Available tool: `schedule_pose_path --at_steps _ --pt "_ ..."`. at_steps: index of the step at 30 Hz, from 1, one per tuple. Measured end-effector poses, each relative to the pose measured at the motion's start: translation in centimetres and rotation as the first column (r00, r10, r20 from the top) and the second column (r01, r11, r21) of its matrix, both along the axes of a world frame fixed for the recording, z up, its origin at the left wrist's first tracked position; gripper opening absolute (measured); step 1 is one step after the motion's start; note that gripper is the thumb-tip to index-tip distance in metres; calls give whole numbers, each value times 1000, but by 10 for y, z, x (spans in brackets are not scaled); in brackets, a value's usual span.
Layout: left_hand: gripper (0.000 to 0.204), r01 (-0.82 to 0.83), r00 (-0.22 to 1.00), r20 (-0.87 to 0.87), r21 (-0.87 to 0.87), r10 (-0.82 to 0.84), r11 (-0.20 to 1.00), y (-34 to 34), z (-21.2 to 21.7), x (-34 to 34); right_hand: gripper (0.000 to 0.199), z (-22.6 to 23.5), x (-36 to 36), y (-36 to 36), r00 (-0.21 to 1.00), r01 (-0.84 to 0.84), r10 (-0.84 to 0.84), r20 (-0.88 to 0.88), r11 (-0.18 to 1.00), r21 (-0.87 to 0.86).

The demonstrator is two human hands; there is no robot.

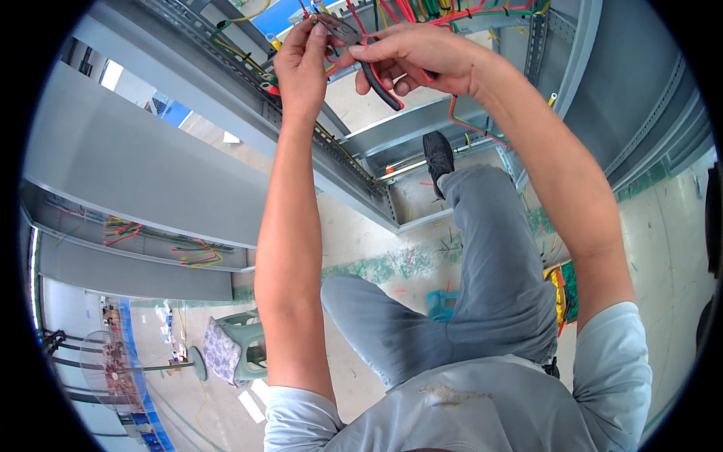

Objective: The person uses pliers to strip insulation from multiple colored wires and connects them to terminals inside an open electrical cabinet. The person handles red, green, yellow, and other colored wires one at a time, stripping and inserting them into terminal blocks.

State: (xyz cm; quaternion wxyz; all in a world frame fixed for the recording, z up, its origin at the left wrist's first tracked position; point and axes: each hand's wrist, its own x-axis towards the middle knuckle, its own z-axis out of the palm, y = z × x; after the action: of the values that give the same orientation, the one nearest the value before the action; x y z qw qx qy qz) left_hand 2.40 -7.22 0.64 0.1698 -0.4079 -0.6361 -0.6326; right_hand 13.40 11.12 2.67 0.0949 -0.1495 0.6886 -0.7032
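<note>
Both my arms reach up to the top of the head view, inside a grey metal cabinet frame. My right hand point(422, 60) is closed round pliers point(382, 89) with black and red handles. Their metal jaws point up and left, to the fingertips of my left hand point(301, 68). Thumb and fingers of that hand are pinched together beside the jaws, on what looks like a thin red wire point(304, 9). The wire's end is hidden by the fingers and jaws. A wire lug with a yellow sleeve point(273, 41) hangs just left of my left hand.
Bundled red, green and yellow wires point(459, 11) run along the cabinet's top. A perforated metal rail point(260, 102) stands left of my left hand. My foot, in a black shoe point(438, 154), is at the cabinet's base. Behind are a green stool point(252, 346) and a fan point(113, 373).
</note>
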Motion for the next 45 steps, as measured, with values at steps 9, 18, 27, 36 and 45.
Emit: schedule_pose_path --at_steps 9,18,27,36,45 --pt "28 -43 999 3 -39 43 998 -4 1 8 33 -2 -8 4 986 -161 163 16 981 -109" --pt "41 -455 865 -219 41 452 890 5 -4 21 43 -10 19 -1 961 217 -151 -233 932 289" --pt "23 -200 978 72 20 198 980 -9 -4 23 44 1 36 -18 995 -67 69 66 997 -35" --pt "23 -13 996 94 88 5 996 -19 -3 22 39 4 11 -31 989 -116 128 78 983 -145" --pt "26 13 995 100 66 -19 998 -22 -7 18 38 2 3 -28 985 -124 141 98 980 -157"
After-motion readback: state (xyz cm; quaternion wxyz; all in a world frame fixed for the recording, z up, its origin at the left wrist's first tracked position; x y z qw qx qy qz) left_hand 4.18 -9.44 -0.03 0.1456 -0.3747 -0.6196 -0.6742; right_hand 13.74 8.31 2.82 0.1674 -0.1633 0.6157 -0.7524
